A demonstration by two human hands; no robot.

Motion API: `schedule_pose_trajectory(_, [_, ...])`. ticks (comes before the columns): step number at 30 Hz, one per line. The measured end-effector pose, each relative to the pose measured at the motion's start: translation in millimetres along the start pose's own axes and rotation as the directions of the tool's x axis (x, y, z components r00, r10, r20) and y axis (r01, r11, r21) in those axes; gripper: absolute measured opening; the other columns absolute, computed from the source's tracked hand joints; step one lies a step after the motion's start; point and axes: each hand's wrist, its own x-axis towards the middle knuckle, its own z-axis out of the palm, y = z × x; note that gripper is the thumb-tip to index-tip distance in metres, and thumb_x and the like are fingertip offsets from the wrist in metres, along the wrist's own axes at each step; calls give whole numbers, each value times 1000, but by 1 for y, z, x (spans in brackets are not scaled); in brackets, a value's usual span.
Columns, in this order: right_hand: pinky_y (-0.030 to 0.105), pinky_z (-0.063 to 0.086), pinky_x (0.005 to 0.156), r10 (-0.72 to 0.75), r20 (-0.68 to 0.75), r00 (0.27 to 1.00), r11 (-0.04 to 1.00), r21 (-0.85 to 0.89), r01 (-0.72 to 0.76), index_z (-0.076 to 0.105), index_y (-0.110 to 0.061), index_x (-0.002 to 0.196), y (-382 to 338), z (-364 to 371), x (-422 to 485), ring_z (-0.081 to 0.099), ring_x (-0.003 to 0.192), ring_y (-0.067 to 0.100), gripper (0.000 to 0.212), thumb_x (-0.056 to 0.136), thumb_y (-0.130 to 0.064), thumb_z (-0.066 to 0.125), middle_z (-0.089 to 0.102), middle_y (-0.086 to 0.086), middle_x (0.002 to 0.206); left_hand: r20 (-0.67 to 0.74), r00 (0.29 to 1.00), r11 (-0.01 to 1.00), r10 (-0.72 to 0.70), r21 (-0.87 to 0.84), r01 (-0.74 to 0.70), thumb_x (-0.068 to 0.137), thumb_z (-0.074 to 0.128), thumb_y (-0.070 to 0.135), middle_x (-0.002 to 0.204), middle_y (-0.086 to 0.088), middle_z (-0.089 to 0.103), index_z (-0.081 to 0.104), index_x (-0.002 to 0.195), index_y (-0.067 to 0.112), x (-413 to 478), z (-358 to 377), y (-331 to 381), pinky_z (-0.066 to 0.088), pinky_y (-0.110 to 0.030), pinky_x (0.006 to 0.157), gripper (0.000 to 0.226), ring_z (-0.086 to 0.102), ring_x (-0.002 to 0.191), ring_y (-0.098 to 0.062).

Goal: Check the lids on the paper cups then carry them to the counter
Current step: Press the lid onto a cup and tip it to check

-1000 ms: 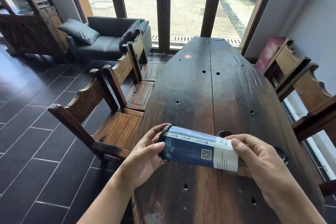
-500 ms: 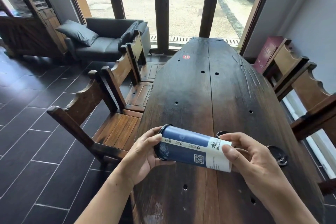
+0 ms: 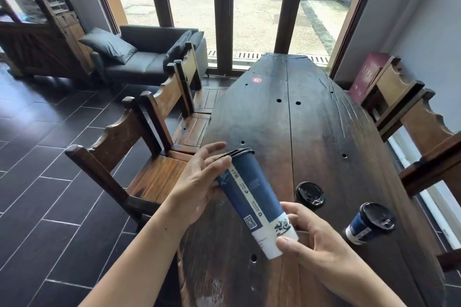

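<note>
I hold a tall blue and white paper cup [image 3: 252,197] tilted over the dark wooden table [image 3: 311,137], its black lid end pointing away from me. My right hand [image 3: 314,239] grips its white base. My left hand [image 3: 199,179] rests against the side near the lid, fingers partly spread. Two more cups stand on the table to the right: one [image 3: 310,194] seen mostly as a black lid, and a shorter blue cup with a black lid [image 3: 369,223] nearer the table's right edge.
Wooden chairs [image 3: 139,157] line the left side of the table and others [image 3: 419,117] the right. A black sofa [image 3: 144,57] stands by the windows at the back left. Dark tiled floor [image 3: 50,182] spreads to the left.
The cup has swung from lying crosswise to pointing lid-away and tilted up. My left hand has loosened from the lid end to the cup's side. The view has shifted, showing the two other cups.
</note>
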Motion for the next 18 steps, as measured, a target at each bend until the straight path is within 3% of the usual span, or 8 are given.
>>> schedule_pose_trajectory(3, [36, 61, 88, -12, -36, 999, 997, 69, 14, 59, -28, 134, 3, 6, 3, 76, 104, 23, 67, 73, -45, 80, 76, 3, 115, -8, 1000, 1000, 21, 17, -21, 43, 95, 66, 115, 0, 76, 49, 136, 31, 4, 16, 1, 60, -33, 80, 109, 74, 104, -15])
schedule_pose_trajectory(7, [32, 61, 83, -20, -102, 995, 979, 198, 40, 57, -26, 137, 2, 10, 5, 74, 110, 24, 73, 71, -47, 80, 75, 5, 119, 14, 1000, 999, -15, -48, 16, 44, 99, 55, 131, -14, 69, 42, 137, 35, 2, 30, -7, 59, -47, 92, 111, 72, 116, -27])
schedule_pose_trajectory(11, [40, 63, 85, 8, -150, 989, 946, 320, 41, 59, -25, 134, -1, 12, 9, 72, 113, 32, 79, 65, -49, 90, 75, 12, 119, 90, 995, 998, -35, -48, 40, 50, 100, 49, 129, -16, 71, 48, 142, 22, -7, 36, -16, 58, -52, 93, 109, 71, 116, -35])
schedule_pose_trajectory(14, [48, 59, 97, -4, -136, 991, 967, 251, 39, 58, -30, 133, -3, 9, 11, 73, 114, 27, 69, 71, -47, 84, 75, 9, 120, 114, 993, 1000, -26, -8, 27, 52, 99, 51, 129, -13, 71, 54, 139, 19, -7, 36, -19, 55, -60, 99, 103, 70, 117, -37])
schedule_pose_trajectory(18, [42, 57, 100, -28, -159, 987, 985, 166, 55, 60, -34, 131, -13, -4, 17, 71, 116, 18, 62, 75, -56, 75, 75, 0, 122, 157, 987, 1000, -24, 2, 24, 55, 99, 47, 133, -14, 69, 54, 139, 18, -2, 33, -15, 53, -61, 100, 100, 68, 120, -40])
